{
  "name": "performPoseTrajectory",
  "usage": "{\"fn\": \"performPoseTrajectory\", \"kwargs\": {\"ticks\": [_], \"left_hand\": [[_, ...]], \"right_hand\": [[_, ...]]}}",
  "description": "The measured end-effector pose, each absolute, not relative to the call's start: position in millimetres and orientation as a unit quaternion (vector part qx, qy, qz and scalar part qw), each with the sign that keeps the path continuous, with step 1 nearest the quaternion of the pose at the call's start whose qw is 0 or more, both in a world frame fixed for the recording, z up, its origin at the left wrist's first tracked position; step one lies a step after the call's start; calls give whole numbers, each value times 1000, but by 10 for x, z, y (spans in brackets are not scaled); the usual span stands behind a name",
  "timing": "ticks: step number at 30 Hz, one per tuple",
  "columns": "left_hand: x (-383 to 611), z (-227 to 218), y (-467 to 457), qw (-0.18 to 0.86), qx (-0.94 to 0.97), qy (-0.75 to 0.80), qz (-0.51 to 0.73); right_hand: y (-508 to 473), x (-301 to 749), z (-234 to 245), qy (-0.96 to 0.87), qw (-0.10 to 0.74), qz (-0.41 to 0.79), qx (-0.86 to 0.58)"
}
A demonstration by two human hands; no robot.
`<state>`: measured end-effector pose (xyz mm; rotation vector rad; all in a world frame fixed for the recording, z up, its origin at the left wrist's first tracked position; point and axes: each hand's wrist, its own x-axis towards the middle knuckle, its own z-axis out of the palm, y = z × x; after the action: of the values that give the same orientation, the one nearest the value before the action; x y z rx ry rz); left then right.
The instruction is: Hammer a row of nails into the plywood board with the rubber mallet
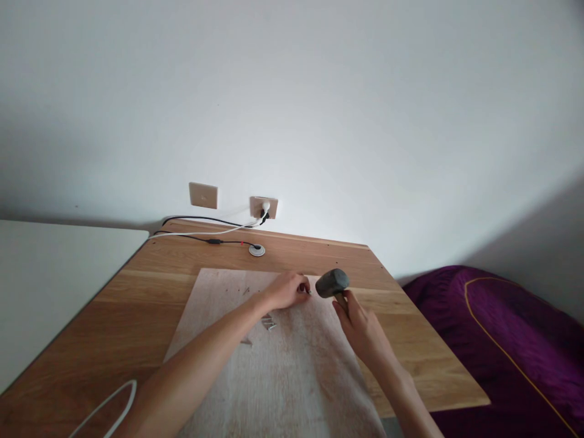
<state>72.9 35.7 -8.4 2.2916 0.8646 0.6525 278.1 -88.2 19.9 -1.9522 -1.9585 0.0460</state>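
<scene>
A pale plywood board lies on a wooden table. My left hand rests on the board's far part, fingers pinched on a small nail that stands on the board. My right hand is wrapped round the wooden handle of a mallet with a dark grey head. The head hovers just right of the nail, close to my left fingertips. Several loose nails lie on the board beside my left forearm.
A white cable loop lies at the table's near left. Black and white cables run along the far edge to a wall socket. A purple cushion sits to the right, a white surface to the left.
</scene>
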Motion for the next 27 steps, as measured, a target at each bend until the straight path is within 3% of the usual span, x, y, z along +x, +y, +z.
{"fn": "performPoseTrajectory", "kwargs": {"ticks": [11, 27], "left_hand": [[769, -150, 365, 264, 865, 329, 273], [773, -143, 361, 284, 857, 338, 267]], "right_hand": [[-945, 2511, 178, -637, 30, 26, -770], [-919, 2687, 65, -714, 92, 49, -692]]}}
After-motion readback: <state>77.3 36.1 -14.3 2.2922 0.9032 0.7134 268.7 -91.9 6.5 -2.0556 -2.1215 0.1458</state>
